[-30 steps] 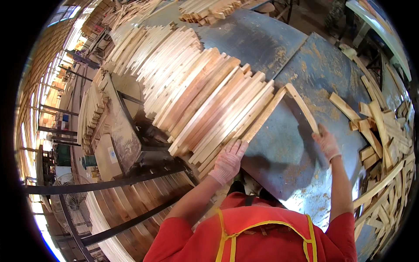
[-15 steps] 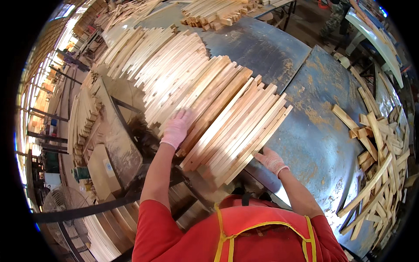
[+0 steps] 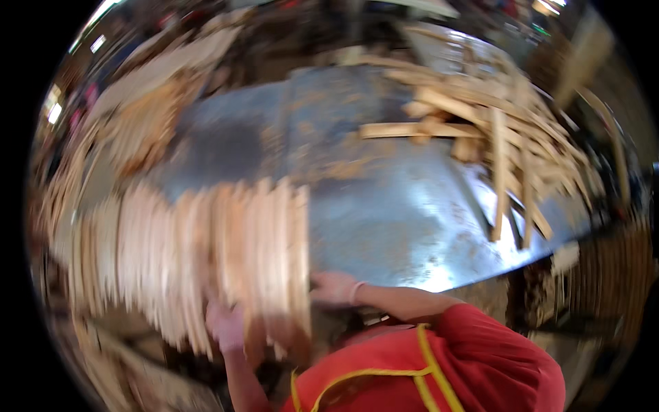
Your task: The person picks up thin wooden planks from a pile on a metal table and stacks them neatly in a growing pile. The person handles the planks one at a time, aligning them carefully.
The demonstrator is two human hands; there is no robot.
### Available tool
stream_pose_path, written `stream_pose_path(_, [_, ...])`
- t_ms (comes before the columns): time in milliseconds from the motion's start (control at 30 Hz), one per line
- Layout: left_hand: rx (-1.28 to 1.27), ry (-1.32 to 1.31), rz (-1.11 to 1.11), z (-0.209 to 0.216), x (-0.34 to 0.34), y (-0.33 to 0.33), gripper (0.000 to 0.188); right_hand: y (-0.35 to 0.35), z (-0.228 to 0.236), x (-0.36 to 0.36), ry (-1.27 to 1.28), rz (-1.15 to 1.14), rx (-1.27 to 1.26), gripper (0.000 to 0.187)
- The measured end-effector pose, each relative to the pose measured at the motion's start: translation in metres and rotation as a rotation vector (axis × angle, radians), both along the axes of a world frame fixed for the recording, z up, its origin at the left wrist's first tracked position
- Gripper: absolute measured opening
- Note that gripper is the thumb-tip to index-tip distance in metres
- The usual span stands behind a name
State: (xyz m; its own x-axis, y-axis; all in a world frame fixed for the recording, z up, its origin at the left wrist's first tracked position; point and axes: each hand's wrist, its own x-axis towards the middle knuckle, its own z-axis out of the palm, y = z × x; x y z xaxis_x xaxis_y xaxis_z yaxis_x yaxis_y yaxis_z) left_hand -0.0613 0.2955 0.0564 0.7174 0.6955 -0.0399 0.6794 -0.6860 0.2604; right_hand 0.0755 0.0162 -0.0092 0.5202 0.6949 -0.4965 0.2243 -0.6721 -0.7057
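A long row of pale wooden strips (image 3: 264, 240) lies side by side on the metal-topped table, their ends uneven. At the near ends of the strips is my left hand (image 3: 225, 326), in a pinkish glove, touching the row a little left of its right end. My right hand (image 3: 334, 288), gloved the same way, is against the outer side of the rightmost strip, near its lower end. Motion blur smears the fingers of both hands, so their grip is unclear.
The blue-grey metal tabletop (image 3: 384, 213) carries patches of sawdust. On its right side lies a jumbled heap of wooden pieces (image 3: 498, 172), some jutting toward me. Another stack of strips (image 3: 147, 127) stands at the far left. The table's near edge runs beyond my right forearm.
The view has swung right, so the strip row now sits farther left and the heap shows more fully. Both hands remain at the row, the left now nearer the strips' near ends.
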Motion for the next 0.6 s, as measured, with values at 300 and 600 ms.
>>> stream_pose_path(300, [-0.255, -0.104, -0.044, -0.047, -0.008, -0.027, 0.089, -0.215, 0.015, 0.111, -0.693, -0.634, 0.188, 0.056])
stream_pose_path(600, [0.461, -0.030, -0.248, -0.016, 0.056, -0.189, 0.088, -0.473, 0.038, 0.198, -0.270, -1.412, -0.054, 0.094])
